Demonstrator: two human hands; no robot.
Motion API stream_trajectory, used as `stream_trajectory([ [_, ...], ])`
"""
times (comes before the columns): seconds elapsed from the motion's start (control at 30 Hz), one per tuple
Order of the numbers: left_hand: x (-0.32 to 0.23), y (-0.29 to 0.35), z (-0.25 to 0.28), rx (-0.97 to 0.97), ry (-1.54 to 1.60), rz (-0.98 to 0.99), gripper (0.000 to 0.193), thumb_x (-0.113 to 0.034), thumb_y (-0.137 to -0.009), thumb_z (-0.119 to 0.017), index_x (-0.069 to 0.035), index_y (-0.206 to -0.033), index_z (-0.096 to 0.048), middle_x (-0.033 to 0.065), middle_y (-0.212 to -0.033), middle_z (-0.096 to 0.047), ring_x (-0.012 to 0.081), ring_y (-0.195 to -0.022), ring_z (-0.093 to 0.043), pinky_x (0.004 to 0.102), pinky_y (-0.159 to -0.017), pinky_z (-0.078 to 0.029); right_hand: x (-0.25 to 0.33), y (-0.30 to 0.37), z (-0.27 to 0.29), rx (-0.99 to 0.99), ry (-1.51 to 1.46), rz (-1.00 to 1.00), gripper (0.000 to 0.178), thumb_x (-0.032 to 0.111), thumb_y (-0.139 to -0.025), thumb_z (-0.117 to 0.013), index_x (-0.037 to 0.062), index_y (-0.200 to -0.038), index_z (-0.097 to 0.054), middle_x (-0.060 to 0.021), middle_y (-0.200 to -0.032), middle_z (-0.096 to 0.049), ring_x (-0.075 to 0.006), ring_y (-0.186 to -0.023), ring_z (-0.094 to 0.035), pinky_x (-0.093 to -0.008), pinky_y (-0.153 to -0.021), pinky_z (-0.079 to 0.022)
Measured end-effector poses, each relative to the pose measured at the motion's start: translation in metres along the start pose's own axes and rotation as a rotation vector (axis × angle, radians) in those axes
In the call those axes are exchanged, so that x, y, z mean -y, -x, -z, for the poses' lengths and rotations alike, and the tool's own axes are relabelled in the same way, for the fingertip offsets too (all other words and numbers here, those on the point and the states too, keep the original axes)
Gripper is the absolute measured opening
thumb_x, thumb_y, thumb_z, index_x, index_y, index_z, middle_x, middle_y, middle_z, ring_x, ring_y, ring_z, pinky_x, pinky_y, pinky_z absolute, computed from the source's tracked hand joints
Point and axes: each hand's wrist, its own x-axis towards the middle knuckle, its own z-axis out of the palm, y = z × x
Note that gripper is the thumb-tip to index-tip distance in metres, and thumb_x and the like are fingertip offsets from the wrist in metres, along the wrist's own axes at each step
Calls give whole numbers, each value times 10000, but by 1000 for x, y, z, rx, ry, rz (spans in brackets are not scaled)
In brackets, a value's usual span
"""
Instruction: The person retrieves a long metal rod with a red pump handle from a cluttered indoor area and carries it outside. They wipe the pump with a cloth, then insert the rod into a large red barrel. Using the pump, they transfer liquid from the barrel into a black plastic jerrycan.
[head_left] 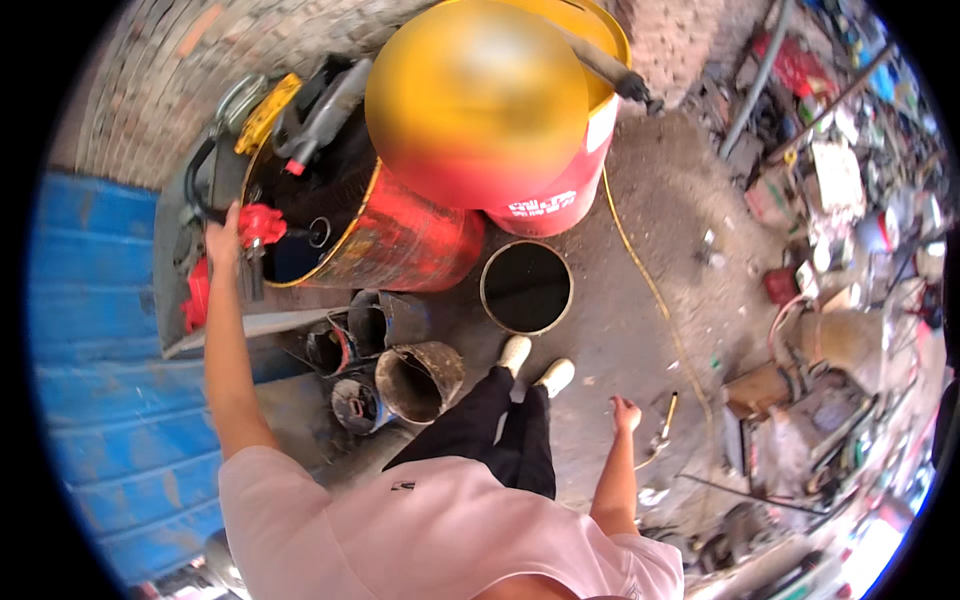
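Observation:
My left arm stretches forward, and my left hand is at the left rim of a red open-topped drum. The fingers look curled; what they hold is hidden. Right beside them is a red lumpy part, and a dark curved hose ends close by. A grey jug-like container with a red tip lies across the drum's far rim. My right hand hangs free at my side, its fingers loosely apart with nothing in them.
A bucket of dark liquid stands just ahead of my feet. Several dirty buckets crowd the left. Beyond is a red and yellow drum, partly blurred. A yellow hose crosses the floor; piled scrap lines the right.

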Motion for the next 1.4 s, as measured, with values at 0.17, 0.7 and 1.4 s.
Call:
stream_trajectory([
  [0.17, -38, 18, -13, -29, 36, -120, 390, -337, -818, -621, 35, -935, -634, 142, -910, -659, 257, -859, -619, 341, -804, -443, 174, -4, 40, 27, 20, 217, 372, 356, -720, -706, -11, -768, -669, -120, -731, -669, -196, -691, -639, -320, -686, -479],
  [0.7, -27, 18, -10, -92, 285, -236, 189, -125, -751, -675, -19, -902, -634, 128, -854, -621, 286, -807, -614, 334, -727, -477, 550, 114, -49, 464, -55, 1082, 273, 227, -793, -638, -21, -908, -634, -144, -837, -669, -209, -823, -652, -308, -735, -483],
  [1.4, -35, 19, -1, -39, 196, -99, 195, -76, -723, -679, -29, -909, -646, 123, -990, -635, 258, -932, -611, 327, -810, -475, 906, 70, -259, 243, 305, 908, 910, 667, -575, -671, -100, -1055, -576, -249, -1111, -576, -320, -1052, -564, -378, -885, -444],
])
